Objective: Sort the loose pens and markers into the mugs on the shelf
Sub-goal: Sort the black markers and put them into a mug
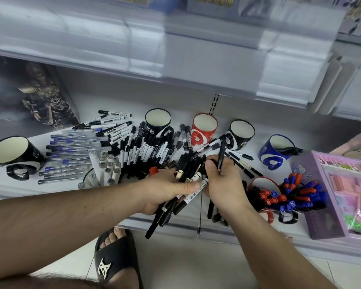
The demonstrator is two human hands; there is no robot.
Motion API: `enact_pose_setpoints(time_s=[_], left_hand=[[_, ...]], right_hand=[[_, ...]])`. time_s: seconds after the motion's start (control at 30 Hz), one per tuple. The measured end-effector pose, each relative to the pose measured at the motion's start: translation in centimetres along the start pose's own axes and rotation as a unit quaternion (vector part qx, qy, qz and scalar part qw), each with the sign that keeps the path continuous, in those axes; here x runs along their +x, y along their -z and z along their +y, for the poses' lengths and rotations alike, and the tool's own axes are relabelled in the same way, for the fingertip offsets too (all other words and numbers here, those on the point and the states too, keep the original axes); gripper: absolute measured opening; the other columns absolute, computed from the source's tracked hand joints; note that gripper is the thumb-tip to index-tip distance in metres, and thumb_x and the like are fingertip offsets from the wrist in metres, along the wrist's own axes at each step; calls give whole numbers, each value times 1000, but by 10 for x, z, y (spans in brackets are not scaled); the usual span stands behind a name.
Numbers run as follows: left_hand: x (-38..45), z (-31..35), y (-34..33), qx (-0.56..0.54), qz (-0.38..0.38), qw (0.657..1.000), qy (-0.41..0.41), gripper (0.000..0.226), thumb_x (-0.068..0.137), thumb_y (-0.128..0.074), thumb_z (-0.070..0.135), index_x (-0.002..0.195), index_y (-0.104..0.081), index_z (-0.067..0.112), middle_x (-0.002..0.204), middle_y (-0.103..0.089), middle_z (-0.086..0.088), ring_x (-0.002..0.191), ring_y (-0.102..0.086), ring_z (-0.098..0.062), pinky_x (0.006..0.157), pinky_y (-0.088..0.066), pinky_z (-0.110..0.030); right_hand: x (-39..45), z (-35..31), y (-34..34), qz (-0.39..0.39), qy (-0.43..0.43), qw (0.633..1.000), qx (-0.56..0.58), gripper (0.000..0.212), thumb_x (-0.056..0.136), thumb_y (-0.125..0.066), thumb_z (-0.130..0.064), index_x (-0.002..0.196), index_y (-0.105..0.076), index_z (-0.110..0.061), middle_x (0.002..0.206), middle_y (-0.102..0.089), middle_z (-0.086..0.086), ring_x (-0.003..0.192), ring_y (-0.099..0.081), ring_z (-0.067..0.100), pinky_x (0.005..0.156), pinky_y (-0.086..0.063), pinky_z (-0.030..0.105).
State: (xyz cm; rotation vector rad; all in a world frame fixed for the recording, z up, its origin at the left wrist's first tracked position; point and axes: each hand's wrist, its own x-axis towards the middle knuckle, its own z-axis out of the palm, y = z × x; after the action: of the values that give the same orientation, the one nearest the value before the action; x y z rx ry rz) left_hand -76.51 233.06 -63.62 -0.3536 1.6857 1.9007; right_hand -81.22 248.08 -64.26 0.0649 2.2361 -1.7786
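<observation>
Both hands grip markers: left hand (165, 189) a black-and-white bundle (188, 184), right hand (223, 180) one black pen (221, 153).

Loose pens (77, 151) and markers (148, 149) cover the shelf (296, 222) from the left black mug (15, 155) to the red mug (204, 129), leaving no bare path there. The upper shelf (175, 53) overhangs the back mugs, so their mouths are reachable only from the front. Bare shelf lies between the right black mug (241, 134) and blue mug (277, 150). At right, the pink box (340, 197) and full mugs (265, 197) close the side
</observation>
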Motion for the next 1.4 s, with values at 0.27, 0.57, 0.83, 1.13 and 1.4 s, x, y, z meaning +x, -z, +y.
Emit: enact_pose_setpoints(time_s=[0.27,0.57,0.83,1.13,1.4], left_hand=[[0,0,6,109,31,992,-54,37,59,-78,13,94,-65,14,79,-66,-6,74,-65,-20,72,-53,-35],[3,20,11,430,91,891,-115,43,70,-79,18,101,-51,26,77,-60,11,55,-54,2,45,-37,-10],[11,17,13,390,56,913,-108,51,65,-87,26,106,-55,29,82,-64,11,63,-61,-2,56,-49,-18],[24,30,20,103,160,976,-108,25,79,-77,30,85,-60,14,57,-61,2,65,-59,-19,54,-48,-14],[42,39,4,-107,236,962,-90,18,83,-75,22,83,-60,13,58,-52,-2,38,-45,-9,39,-43,-20]], right_hand=[[-1,-11,1,-34,-76,993,81,14,99,-51,-25,87,-57,-22,57,-37,5,43,-31,17,42,-24,24],[14,-19,18,-156,-200,967,14,20,98,-53,-25,84,-55,-10,50,-48,8,37,-20,12,40,-13,19],[15,-9,35,-212,-150,965,27,23,101,-52,-24,90,-54,-3,50,-45,5,35,-22,10,36,-19,17],[27,-17,68,-3,-59,997,39,24,102,-49,-19,80,-52,-9,50,-42,3,35,-27,11,36,-22,20],[108,-5,85,341,-8,937,-75,22,102,-40,-27,108,-52,-9,86,-58,5,76,-51,25,68,-36,31]])
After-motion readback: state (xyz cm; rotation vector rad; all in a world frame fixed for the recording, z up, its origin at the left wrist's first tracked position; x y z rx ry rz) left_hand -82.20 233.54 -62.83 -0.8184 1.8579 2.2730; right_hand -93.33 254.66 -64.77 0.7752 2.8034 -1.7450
